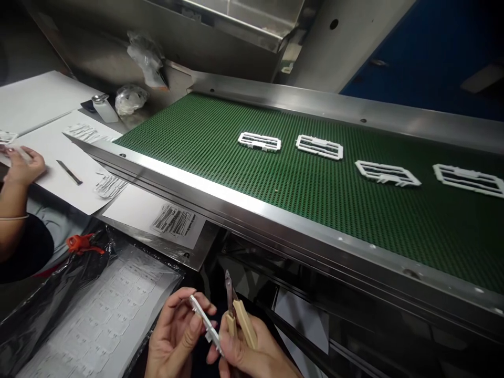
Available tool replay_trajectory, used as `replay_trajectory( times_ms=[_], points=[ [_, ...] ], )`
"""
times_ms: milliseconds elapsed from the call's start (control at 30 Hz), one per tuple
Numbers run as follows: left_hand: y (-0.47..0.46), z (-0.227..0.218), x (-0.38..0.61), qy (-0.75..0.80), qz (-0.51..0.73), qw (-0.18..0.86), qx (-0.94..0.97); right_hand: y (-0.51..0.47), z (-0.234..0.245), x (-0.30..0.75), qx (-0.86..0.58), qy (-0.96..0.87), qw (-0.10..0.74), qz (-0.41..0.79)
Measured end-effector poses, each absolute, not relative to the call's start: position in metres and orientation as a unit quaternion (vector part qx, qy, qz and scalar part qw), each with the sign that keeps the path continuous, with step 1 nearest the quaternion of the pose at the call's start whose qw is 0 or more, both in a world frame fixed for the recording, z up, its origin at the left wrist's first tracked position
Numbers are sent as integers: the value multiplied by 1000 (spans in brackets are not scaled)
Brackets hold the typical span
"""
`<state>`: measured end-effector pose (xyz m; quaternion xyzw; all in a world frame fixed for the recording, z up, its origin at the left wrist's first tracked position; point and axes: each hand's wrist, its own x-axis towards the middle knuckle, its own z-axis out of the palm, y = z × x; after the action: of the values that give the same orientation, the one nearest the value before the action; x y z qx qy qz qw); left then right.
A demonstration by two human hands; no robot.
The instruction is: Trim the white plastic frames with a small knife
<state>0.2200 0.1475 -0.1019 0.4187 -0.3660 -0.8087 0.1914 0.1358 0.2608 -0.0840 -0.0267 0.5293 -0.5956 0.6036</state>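
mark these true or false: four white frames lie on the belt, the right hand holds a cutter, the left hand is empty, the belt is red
1. Four white frames lie on the belt. True.
2. The right hand holds a cutter. True.
3. The left hand is empty. False: it holds a white part.
4. The belt is red. False: it is green.
5. Another person's hand rests at the far left. True.
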Motion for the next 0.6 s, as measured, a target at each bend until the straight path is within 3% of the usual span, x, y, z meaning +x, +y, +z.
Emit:
replay_trajectory(
  times_ms=[133,600],
  points=[
    [147,-102,225,-403,-791,191,419,261,-81,137,-71,662,497,-556],
    [148,-89,229,-371,-836,157,373,270,-80,145,-104,820,365,-428]
  ],
)
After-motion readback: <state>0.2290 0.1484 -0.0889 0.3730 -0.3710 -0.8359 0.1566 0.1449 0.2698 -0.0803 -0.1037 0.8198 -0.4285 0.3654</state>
